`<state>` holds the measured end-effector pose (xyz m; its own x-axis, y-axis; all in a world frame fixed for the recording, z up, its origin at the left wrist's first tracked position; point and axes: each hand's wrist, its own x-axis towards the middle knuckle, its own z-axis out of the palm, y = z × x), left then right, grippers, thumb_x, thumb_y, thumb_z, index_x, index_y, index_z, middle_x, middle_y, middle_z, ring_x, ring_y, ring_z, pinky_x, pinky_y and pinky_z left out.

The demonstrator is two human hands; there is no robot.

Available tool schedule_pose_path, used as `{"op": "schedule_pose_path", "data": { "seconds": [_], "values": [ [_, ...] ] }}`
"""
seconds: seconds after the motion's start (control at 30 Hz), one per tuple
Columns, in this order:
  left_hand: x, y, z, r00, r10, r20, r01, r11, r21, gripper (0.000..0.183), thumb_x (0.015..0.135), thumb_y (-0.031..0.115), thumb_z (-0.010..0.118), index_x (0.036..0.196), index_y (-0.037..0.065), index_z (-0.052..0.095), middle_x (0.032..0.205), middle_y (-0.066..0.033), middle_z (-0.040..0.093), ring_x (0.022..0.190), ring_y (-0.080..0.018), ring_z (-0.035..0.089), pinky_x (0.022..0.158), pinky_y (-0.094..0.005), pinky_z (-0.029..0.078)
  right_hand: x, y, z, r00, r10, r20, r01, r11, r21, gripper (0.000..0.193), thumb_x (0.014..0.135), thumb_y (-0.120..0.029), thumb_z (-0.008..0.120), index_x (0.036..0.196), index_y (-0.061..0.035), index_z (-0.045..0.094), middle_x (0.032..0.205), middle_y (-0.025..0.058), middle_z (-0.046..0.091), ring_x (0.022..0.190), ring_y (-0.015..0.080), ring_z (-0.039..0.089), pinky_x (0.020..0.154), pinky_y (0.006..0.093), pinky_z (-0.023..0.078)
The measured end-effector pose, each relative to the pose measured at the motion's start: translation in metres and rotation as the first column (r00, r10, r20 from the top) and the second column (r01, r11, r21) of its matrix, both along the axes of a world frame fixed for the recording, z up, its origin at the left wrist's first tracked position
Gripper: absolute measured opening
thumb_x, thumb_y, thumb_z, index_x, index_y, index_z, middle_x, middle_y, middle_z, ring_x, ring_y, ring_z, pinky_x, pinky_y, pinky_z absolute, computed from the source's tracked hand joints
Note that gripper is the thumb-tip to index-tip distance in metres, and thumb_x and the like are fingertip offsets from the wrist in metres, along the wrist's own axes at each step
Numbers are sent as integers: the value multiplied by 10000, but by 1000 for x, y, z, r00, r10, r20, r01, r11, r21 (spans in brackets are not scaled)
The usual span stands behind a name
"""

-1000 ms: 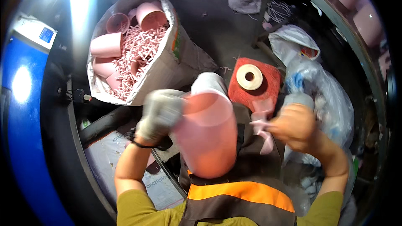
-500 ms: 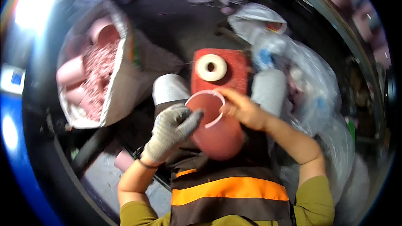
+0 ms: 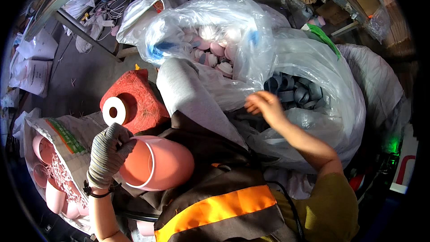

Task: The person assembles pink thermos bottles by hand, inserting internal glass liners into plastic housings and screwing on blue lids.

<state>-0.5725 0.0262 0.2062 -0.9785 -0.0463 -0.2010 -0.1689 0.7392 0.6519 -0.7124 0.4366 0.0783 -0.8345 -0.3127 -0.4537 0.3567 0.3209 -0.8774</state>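
Note:
My left hand (image 3: 107,157), in a striped knit glove, is closed on the rim of a pink plastic cup (image 3: 174,163). The cup lies tilted over my apron, its open mouth toward the left. My bare right hand (image 3: 267,109) hangs over the edge of a clear plastic bag (image 3: 340,107); its fingers are loosely bent and a little apart, with nothing visible in them. Dark grey curved plastic pieces (image 3: 300,92) fill that bag's opening, just beyond the hand.
Another clear bag (image 3: 179,13) holds pink and white round parts (image 3: 217,51). A roll of pale tape (image 3: 114,110) sits on a red mesh-covered block (image 3: 139,89). At left, a woven sack (image 3: 67,127) contains pink cups and shavings. Metal table frames (image 3: 80,31) stand at the back.
My right hand has let go of the cup and moved right to the bag of dark pieces. My left hand keeps the cup. The view has swung to the right.

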Motion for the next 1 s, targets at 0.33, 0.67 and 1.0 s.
{"op": "schedule_pose_path", "data": {
  "seconds": [0.33,0.67,1.0],
  "values": [
    [-23,-7,28,998,-51,26,52,998,-40,194,810,159,681,960,39,710,822,-157,695,731,-266,687,672,-353,530,-132,119,-168,965,207,-162,17,566,824,556,760,-338,715,1167,15,578,1180,260,601,1093,415,579,938,449,469],
    [9,-1,-24,952,150,266,-290,718,633,295,889,105,636,1168,6,644,1096,-39,661,1019,-126,585,935,-266,451,-108,91,-128,906,207,-370,175,611,772,816,732,-404,715,1383,-37,387,1287,243,545,1178,409,526,994,450,426],
    [6,-8,-45,966,107,235,-252,584,772,253,911,172,643,1084,-11,666,1044,-49,681,978,-124,610,908,-266,471,-16,30,136,529,609,-591,-77,727,682,726,685,-434,780,1241,-39,533,1108,197,639,987,350,640,834,416,517]
  ]
}}
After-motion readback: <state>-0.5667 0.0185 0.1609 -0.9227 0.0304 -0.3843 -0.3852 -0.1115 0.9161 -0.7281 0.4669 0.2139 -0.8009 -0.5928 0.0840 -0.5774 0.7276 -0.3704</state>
